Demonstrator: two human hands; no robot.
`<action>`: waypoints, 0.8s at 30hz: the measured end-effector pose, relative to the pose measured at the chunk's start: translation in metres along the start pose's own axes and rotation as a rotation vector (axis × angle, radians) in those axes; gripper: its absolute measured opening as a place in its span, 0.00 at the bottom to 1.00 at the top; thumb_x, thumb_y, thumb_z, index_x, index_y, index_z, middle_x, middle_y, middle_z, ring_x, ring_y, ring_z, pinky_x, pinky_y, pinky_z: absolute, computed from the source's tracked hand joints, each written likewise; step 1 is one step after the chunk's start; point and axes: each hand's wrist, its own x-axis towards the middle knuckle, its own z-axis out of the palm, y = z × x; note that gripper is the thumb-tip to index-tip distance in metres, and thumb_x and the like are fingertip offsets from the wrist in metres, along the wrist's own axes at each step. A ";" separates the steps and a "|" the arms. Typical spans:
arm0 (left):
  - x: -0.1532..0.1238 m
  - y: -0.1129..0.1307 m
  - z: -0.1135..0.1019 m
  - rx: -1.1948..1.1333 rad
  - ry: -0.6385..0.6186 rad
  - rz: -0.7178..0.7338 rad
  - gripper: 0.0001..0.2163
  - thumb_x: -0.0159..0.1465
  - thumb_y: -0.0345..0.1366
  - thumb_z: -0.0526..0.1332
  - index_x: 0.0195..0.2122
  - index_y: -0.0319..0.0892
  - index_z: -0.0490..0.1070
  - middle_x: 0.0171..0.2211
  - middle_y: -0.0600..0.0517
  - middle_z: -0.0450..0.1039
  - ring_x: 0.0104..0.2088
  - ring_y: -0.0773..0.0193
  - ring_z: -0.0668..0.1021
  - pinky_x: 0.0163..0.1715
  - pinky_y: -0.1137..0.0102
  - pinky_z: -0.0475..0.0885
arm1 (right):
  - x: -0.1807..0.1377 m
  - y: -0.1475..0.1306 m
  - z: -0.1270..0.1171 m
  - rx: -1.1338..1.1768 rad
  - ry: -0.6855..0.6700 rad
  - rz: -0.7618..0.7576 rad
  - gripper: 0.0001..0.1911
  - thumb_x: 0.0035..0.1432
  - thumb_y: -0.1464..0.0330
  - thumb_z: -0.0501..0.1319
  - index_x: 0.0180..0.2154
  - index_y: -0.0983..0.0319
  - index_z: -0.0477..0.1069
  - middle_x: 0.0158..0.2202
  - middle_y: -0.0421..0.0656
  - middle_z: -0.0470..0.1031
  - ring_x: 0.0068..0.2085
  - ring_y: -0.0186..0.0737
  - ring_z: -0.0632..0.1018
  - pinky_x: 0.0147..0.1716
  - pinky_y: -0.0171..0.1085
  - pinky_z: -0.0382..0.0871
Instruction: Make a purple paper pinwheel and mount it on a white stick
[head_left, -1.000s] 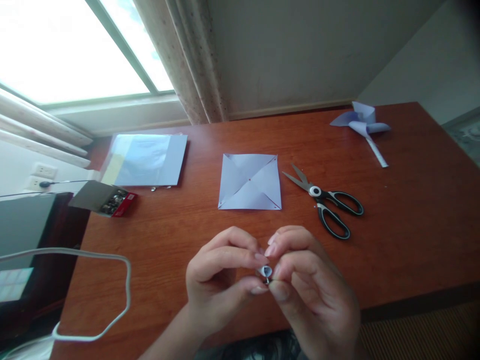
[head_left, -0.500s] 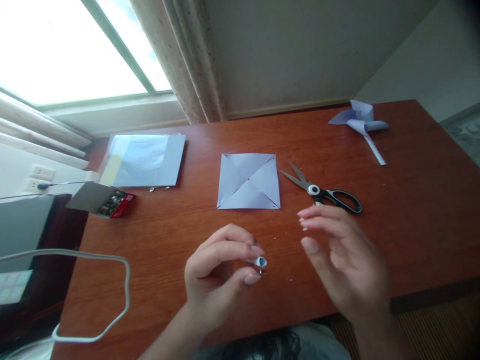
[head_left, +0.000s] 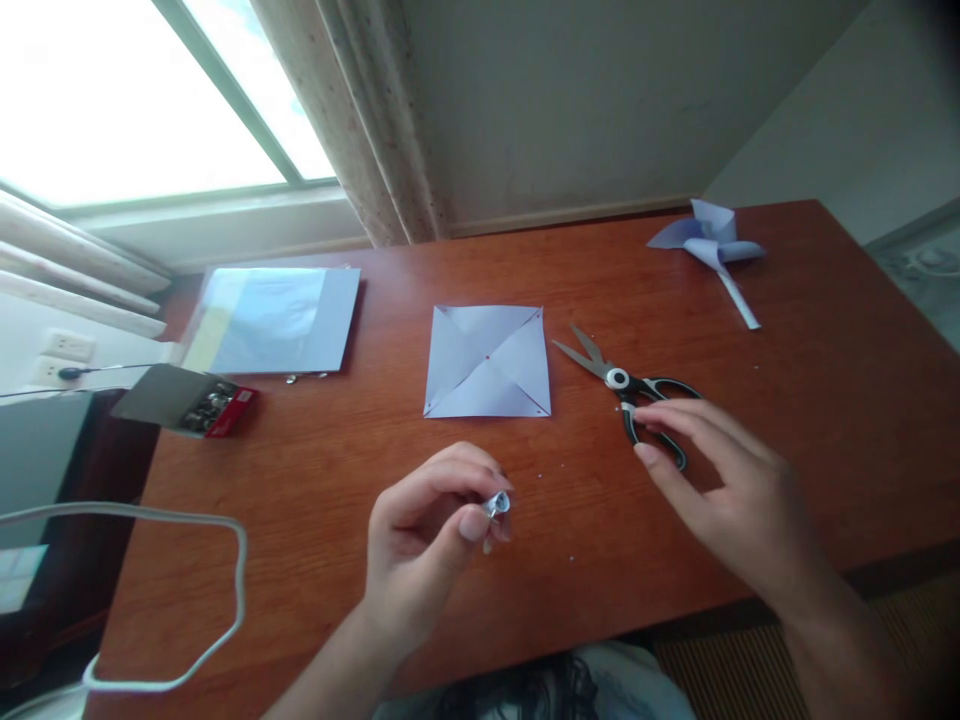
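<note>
The left hand [head_left: 424, 540] is raised above the near half of a glossy reddish-brown wooden table [head_left: 315, 520], its thumb and fingers pinching a thin white rolled-paper tube [head_left: 501, 501] whose hollow end faces up toward the viewer. A small glint beside that end looks like metal, though it is too tiny to make out for certain. The right hand [head_left: 739, 490] reaches over the handles of a pair of scissors [head_left: 617, 379] with steel blades and black-and-grey plastic loops; its thumb and fingertips stand apart, with part of the nearer loop showing between them, and whether they touch it I cannot tell. The scissors lie with blades parted, tips pointing toward a square white paper sheet [head_left: 487, 385], cut along its diagonals and marked with a red dot at its centre, which rests flat on the table just beyond the left hand. Well apart, near the far right corner, lies a white paper pinwheel [head_left: 714, 220] on a rolled stick. On the left side are an open red-and-grey cardboard box [head_left: 240, 412] of small metallic pieces and, behind it, pale blue-grey sheets [head_left: 337, 320] partly under clear plastic.
</note>
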 end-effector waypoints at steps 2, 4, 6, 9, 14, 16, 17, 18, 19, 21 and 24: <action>0.001 0.000 0.001 0.005 -0.016 -0.007 0.07 0.69 0.37 0.66 0.44 0.42 0.81 0.38 0.47 0.74 0.30 0.67 0.76 0.26 0.74 0.72 | 0.002 -0.035 0.003 0.232 -0.030 0.009 0.08 0.66 0.71 0.63 0.46 0.57 0.75 0.43 0.42 0.79 0.43 0.36 0.80 0.44 0.34 0.76; 0.002 0.001 0.002 0.025 -0.030 0.002 0.07 0.68 0.36 0.66 0.45 0.41 0.81 0.37 0.46 0.75 0.31 0.65 0.77 0.27 0.72 0.73 | 0.005 -0.066 0.008 0.426 -0.048 -0.005 0.06 0.66 0.71 0.64 0.44 0.58 0.75 0.37 0.40 0.78 0.39 0.35 0.79 0.38 0.32 0.76; 0.003 0.002 0.003 0.073 -0.033 0.031 0.07 0.68 0.35 0.66 0.44 0.40 0.82 0.36 0.45 0.76 0.33 0.62 0.77 0.29 0.71 0.74 | 0.009 -0.088 0.014 0.565 -0.018 -0.005 0.07 0.63 0.71 0.65 0.44 0.59 0.74 0.34 0.40 0.77 0.36 0.34 0.79 0.36 0.32 0.76; 0.005 0.006 0.006 0.179 -0.018 0.089 0.06 0.66 0.35 0.68 0.42 0.40 0.82 0.34 0.45 0.78 0.37 0.60 0.77 0.35 0.69 0.76 | 0.013 -0.106 0.020 0.629 0.061 -0.011 0.05 0.61 0.74 0.67 0.39 0.61 0.73 0.32 0.40 0.76 0.34 0.34 0.78 0.35 0.32 0.75; 0.007 0.011 0.008 0.247 -0.001 0.131 0.06 0.66 0.35 0.69 0.42 0.40 0.82 0.34 0.46 0.79 0.36 0.62 0.78 0.36 0.71 0.77 | 0.012 -0.113 0.023 0.593 0.062 -0.020 0.05 0.60 0.77 0.64 0.37 0.62 0.74 0.31 0.42 0.76 0.34 0.35 0.78 0.35 0.34 0.75; 0.006 0.011 0.008 0.257 0.007 0.139 0.06 0.66 0.35 0.69 0.42 0.40 0.82 0.34 0.46 0.79 0.36 0.62 0.79 0.36 0.72 0.77 | 0.011 -0.114 0.024 0.595 0.071 -0.002 0.07 0.59 0.78 0.63 0.37 0.61 0.74 0.31 0.42 0.76 0.33 0.35 0.78 0.34 0.34 0.75; 0.006 0.011 0.008 0.263 0.009 0.146 0.06 0.65 0.35 0.69 0.42 0.40 0.82 0.34 0.46 0.79 0.36 0.62 0.79 0.35 0.72 0.77 | 0.011 -0.114 0.025 0.603 0.072 0.017 0.07 0.59 0.78 0.62 0.37 0.61 0.74 0.30 0.41 0.76 0.32 0.35 0.77 0.33 0.34 0.75; 0.006 0.011 0.008 0.270 0.012 0.153 0.06 0.65 0.36 0.70 0.42 0.41 0.82 0.34 0.46 0.79 0.36 0.62 0.79 0.35 0.72 0.78 | 0.010 -0.115 0.025 0.616 0.072 0.041 0.07 0.59 0.77 0.62 0.37 0.60 0.74 0.30 0.41 0.76 0.32 0.35 0.77 0.33 0.34 0.75; 0.006 0.011 0.008 0.276 0.015 0.161 0.07 0.64 0.36 0.71 0.42 0.41 0.82 0.34 0.46 0.79 0.36 0.62 0.79 0.34 0.72 0.78 | 0.010 -0.117 0.026 0.633 0.073 0.065 0.06 0.59 0.77 0.62 0.36 0.60 0.74 0.29 0.41 0.75 0.32 0.35 0.77 0.32 0.34 0.75; 0.007 0.011 0.007 0.282 0.012 0.171 0.08 0.63 0.38 0.72 0.41 0.41 0.83 0.34 0.46 0.78 0.35 0.62 0.79 0.33 0.72 0.78 | 0.010 -0.120 0.027 0.674 0.081 0.106 0.06 0.60 0.76 0.62 0.34 0.60 0.74 0.29 0.40 0.75 0.31 0.36 0.77 0.31 0.34 0.74; 0.006 0.011 0.005 0.265 0.004 0.168 0.07 0.62 0.38 0.73 0.40 0.42 0.83 0.33 0.47 0.78 0.33 0.63 0.79 0.31 0.71 0.77 | 0.008 -0.125 0.027 0.744 0.080 0.138 0.06 0.60 0.76 0.62 0.35 0.60 0.75 0.29 0.40 0.76 0.30 0.35 0.77 0.30 0.33 0.74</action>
